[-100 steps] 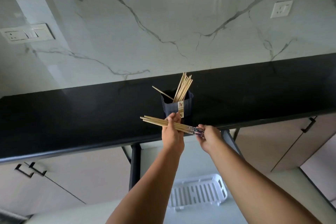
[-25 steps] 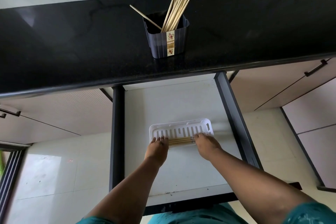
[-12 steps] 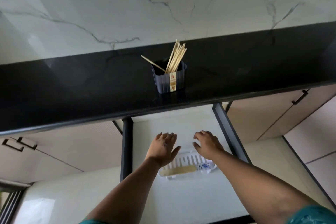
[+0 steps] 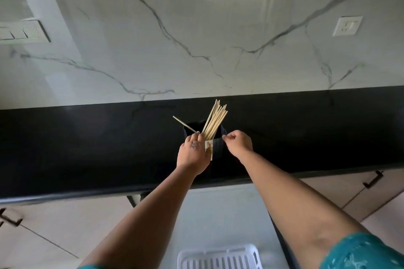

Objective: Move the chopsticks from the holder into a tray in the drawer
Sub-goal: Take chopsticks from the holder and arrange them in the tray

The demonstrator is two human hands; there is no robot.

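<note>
I am reaching both hands up to the dark holder (image 4: 215, 145) standing on the black table (image 4: 87, 137), a little back from its front edge. My left hand (image 4: 193, 154) is lying against the holder's front left side, fingers curled at the rim right by the base of the chopsticks (image 4: 215, 119); whether this grip is pinching any stick I cannot tell. My right hand (image 4: 238, 143) is sitting at the holder's 3 o'clock side, its grip narrow, thumb and forefinger pinched at the rim, though I cannot tell whether they are touching it.

Most of the chopsticks are leaning as a bundle toward 1 o'clock, their tips fanning out above the rim. One stick (image 4: 184, 124) is lying apart, slanting toward 10 o'clock.

The table is lying bare and wide toward 9 and 3 o'clock. Behind it the marble wall (image 4: 196, 39) is rising. Toward 6 o'clock, below the table's edge, the drawer (image 4: 218, 214) is standing open with the white slotted tray (image 4: 218, 259) at the bottom edge of view, between my forearms.
</note>
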